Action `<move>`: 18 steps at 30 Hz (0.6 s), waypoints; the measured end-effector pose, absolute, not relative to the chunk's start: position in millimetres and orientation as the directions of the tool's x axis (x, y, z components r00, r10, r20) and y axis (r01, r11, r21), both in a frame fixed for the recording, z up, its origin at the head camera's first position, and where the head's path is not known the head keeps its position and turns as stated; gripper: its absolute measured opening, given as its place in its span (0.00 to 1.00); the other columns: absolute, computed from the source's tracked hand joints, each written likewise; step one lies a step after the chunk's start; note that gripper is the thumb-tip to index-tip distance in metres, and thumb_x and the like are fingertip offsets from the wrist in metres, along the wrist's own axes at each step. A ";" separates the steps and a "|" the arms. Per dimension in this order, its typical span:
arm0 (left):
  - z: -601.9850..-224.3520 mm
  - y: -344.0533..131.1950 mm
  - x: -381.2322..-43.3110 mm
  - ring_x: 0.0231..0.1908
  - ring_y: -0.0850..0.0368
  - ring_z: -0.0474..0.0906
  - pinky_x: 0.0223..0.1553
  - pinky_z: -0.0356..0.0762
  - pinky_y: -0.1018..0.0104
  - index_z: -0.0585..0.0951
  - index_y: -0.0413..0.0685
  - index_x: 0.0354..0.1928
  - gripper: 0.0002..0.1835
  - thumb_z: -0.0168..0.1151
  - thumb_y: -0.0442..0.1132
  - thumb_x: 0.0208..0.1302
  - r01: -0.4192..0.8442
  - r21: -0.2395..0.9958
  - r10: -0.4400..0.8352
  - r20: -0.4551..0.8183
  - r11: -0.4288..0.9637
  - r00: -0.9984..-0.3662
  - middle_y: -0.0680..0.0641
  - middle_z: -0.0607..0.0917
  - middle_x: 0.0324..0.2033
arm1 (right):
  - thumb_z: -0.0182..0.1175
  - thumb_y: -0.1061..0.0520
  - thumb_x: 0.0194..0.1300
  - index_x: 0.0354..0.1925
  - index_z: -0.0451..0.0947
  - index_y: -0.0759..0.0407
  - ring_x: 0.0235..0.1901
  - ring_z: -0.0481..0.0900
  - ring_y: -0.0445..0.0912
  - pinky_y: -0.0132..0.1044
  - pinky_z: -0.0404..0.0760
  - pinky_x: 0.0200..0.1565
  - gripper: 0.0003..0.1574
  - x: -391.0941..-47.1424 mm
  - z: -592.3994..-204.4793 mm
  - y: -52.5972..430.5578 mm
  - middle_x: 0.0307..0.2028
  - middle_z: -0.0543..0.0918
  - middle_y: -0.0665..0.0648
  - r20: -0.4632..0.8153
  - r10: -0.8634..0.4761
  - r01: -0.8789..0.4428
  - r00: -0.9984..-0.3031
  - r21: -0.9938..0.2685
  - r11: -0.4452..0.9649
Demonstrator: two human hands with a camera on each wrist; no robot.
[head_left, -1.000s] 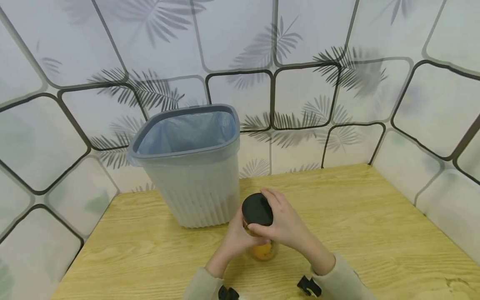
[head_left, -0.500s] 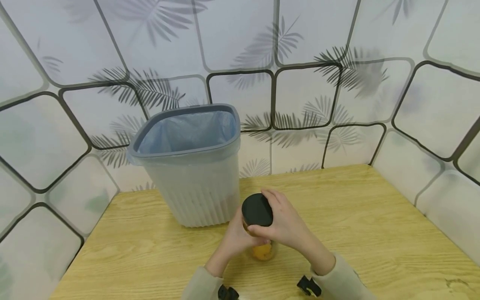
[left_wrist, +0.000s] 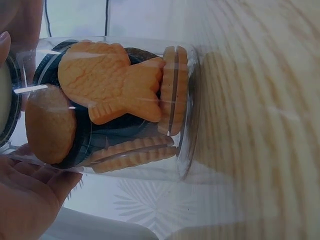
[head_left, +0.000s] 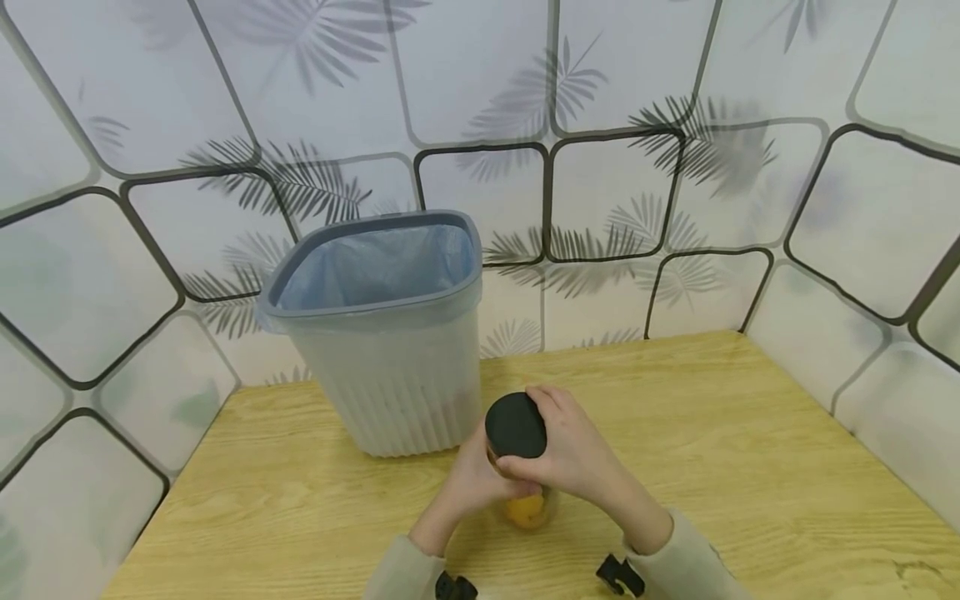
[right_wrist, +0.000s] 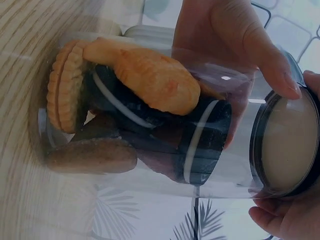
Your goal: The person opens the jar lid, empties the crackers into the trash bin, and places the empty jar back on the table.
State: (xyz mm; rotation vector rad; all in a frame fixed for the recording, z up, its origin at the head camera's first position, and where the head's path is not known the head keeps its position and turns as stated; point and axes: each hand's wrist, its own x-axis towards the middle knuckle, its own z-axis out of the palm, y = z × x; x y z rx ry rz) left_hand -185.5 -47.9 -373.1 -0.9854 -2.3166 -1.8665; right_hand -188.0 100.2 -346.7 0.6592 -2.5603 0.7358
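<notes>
A clear jar (right_wrist: 240, 172) with a dark lid (head_left: 516, 425) stands upright on the table, between the hands. My left hand (head_left: 474, 477) grips the jar's upper body just under the lid. My right hand (head_left: 573, 450) holds the lid, thumb at the near side and fingers round the far side. Inside the jar are several cookies: a fish-shaped cookie (left_wrist: 95, 75), a tan sandwich cookie (right_wrist: 65, 87) near the base and a black sandwich cookie (right_wrist: 207, 142) with white filling. From the head view, the hands hide most of the jar; whether the lid is loose cannot be seen.
A whitish ribbed bin (head_left: 390, 375) with a grey rim and blue liner stands behind and left of the jar, close to the left hand. Patterned white walls (head_left: 611, 200) enclose the back and sides of the wood-grain table (head_left: 720, 433).
</notes>
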 end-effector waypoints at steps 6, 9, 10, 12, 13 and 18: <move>-369.9 -49.8 -183.5 0.46 0.60 0.62 0.43 0.62 0.64 0.53 0.51 0.56 0.44 0.66 0.38 0.34 0.486 0.867 0.480 0.382 0.110 -0.790 0.52 0.63 0.50 | 0.51 0.27 0.30 0.50 0.61 0.61 0.43 0.62 0.44 0.38 0.67 0.39 0.54 -187.5 -346.3 99.8 0.45 0.64 0.54 0.511 -0.346 -0.562 -0.787 -0.361 0.744; -368.4 -50.6 -182.6 0.46 0.58 0.62 0.43 0.63 0.65 0.52 0.49 0.56 0.44 0.65 0.37 0.35 0.498 0.863 0.504 0.394 0.085 -0.769 0.49 0.62 0.50 | 0.52 0.27 0.30 0.49 0.62 0.61 0.43 0.63 0.44 0.37 0.67 0.39 0.54 -187.1 -346.6 99.9 0.45 0.65 0.54 0.522 -0.357 -0.575 -0.774 -0.345 0.742; -368.1 -50.7 -182.5 0.46 0.58 0.62 0.43 0.63 0.65 0.51 0.49 0.56 0.44 0.65 0.36 0.35 0.502 0.862 0.512 0.399 0.074 -0.761 0.49 0.62 0.50 | 0.52 0.27 0.30 0.49 0.63 0.62 0.43 0.63 0.44 0.37 0.67 0.39 0.54 -187.0 -346.5 99.9 0.44 0.65 0.54 0.524 -0.360 -0.578 -0.772 -0.341 0.742; -367.7 -50.9 -182.8 0.47 0.57 0.62 0.43 0.63 0.65 0.51 0.48 0.57 0.44 0.65 0.35 0.36 0.508 0.860 0.525 0.408 0.054 -0.746 0.48 0.62 0.50 | 0.52 0.27 0.30 0.49 0.63 0.61 0.42 0.63 0.44 0.37 0.67 0.38 0.53 -186.8 -346.5 100.0 0.44 0.65 0.53 0.526 -0.365 -0.582 -0.768 -0.337 0.740; -367.6 -50.8 -183.0 0.47 0.57 0.62 0.43 0.63 0.65 0.50 0.48 0.57 0.44 0.65 0.34 0.36 0.512 0.858 0.531 0.413 0.046 -0.740 0.48 0.62 0.51 | 0.52 0.27 0.30 0.49 0.63 0.61 0.42 0.63 0.43 0.37 0.67 0.38 0.53 -186.8 -346.4 100.1 0.44 0.65 0.53 0.528 -0.366 -0.584 -0.766 -0.336 0.739; -368.5 -49.9 -184.6 0.46 0.59 0.62 0.43 0.63 0.65 0.50 0.49 0.57 0.45 0.65 0.35 0.35 0.530 0.846 0.537 0.420 0.061 -0.732 0.50 0.62 0.50 | 0.53 0.28 0.30 0.47 0.64 0.60 0.41 0.63 0.42 0.36 0.68 0.37 0.51 -187.1 -345.8 101.5 0.44 0.65 0.52 0.540 -0.374 -0.601 -0.754 -0.338 0.724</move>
